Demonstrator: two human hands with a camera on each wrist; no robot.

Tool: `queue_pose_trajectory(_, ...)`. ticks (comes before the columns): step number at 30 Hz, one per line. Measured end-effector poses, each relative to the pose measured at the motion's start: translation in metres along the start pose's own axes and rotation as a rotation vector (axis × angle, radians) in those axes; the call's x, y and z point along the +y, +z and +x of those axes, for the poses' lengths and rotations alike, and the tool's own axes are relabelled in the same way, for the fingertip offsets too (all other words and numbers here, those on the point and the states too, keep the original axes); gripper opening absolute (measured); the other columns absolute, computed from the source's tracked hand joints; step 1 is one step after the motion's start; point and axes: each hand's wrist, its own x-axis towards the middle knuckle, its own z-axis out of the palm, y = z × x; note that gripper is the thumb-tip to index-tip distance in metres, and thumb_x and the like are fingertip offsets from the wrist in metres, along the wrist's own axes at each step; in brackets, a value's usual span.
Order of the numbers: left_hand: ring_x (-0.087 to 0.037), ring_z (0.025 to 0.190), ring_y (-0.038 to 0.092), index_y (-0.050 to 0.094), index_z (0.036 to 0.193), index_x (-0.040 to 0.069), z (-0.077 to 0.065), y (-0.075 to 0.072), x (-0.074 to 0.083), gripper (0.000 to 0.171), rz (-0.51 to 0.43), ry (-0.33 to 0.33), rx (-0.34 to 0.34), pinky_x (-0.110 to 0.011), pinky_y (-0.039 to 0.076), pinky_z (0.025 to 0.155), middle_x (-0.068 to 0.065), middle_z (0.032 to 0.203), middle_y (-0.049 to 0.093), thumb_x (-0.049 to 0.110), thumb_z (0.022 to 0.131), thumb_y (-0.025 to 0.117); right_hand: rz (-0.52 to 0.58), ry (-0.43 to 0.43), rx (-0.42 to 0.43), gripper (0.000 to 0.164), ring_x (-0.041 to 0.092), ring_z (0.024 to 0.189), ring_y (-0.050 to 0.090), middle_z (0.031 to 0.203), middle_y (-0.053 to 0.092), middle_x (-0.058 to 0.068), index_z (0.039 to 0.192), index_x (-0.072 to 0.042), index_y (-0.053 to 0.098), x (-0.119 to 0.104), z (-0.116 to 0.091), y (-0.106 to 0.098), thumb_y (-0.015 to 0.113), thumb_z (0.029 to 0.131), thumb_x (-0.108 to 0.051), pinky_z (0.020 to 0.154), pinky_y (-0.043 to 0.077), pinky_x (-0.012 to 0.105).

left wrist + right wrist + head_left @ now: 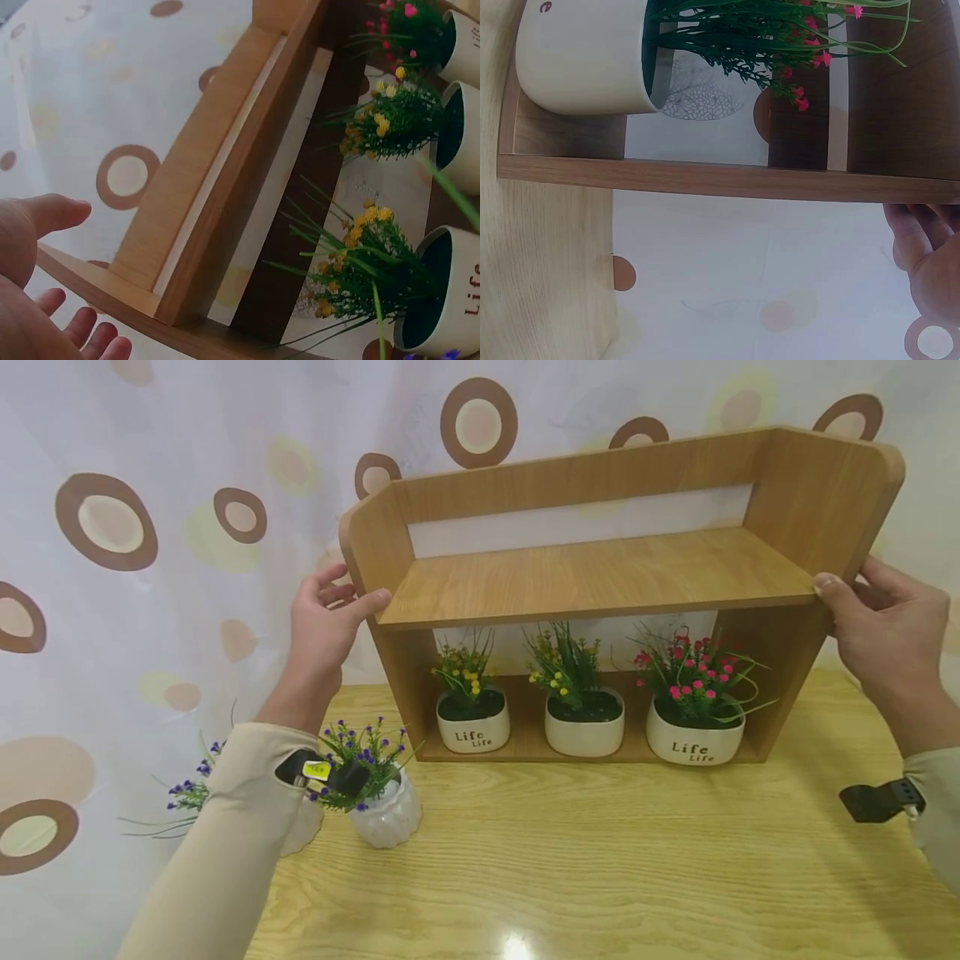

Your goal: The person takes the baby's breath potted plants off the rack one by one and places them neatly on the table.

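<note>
A wooden shelf (570,572) stands on the table against the patterned backdrop. At its left side panel is my left hand (326,618), thumb over the front edge and fingers spread along the outside; the left wrist view shows this hand (45,277) loosely straddling the panel. My right hand (888,631) holds the right side panel, thumb at the front edge. Its fingers (911,240) meet the outer face in the right wrist view. On the lower level sit three white pots: two with yellow flowers (474,720) (585,735) and one with pink flowers (696,735).
Left of the shelf, a white ribbed pot (386,814) with purple flowers stands on the wooden table (570,868). Another purple-flowered plant (191,789) is partly hidden behind my left forearm. The backdrop (172,635) rises directly behind the shelf.
</note>
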Motion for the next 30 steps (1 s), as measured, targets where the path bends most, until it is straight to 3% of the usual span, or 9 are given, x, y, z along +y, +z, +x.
queue_pose_trajectory(10, -0.026, 0.129, 0.042, 0.042, 0.145, 0.016, 0.022, 0.004, -0.011, 0.069, 0.05, -0.062, -0.034, -0.045, 0.04, 0.108, -0.011, 0.138, 0.044, 0.022, 0.087, 0.079, 0.086, -0.014, -0.009, 0.04, -0.003, 0.091, 0.067, 0.11, 0.07, -0.006, 0.133, -0.009, 0.066, 0.0, 0.002, 0.0, 0.066, 0.094, -0.004, 0.064, 0.052, 0.014)
queue_pose_trajectory(20, -0.032, 0.128, 0.051, 0.038, 0.15, 0.016, 0.032, 0.001, -0.025, 0.069, 0.067, -0.11, -0.075, -0.047, 0.05, 0.101, -0.016, 0.141, 0.044, 0.012, 0.091, 0.072, 0.052, -0.017, -0.007, 0.041, -0.006, 0.087, 0.066, 0.114, 0.07, -0.006, 0.135, -0.01, 0.064, 0.001, 0.001, -0.001, 0.067, 0.094, -0.006, 0.064, 0.052, 0.013)
queue_pose_trajectory(30, -0.035, 0.13, 0.05, 0.041, 0.151, 0.019, 0.037, 0.004, -0.033, 0.064, 0.061, -0.108, -0.104, -0.052, 0.05, 0.099, -0.017, 0.14, 0.046, 0.01, 0.094, 0.068, 0.015, -0.02, -0.007, 0.042, -0.007, 0.085, 0.065, 0.114, 0.069, -0.007, 0.136, -0.012, 0.063, 0.002, 0.0, -0.001, 0.067, 0.095, -0.007, 0.064, 0.052, 0.013)
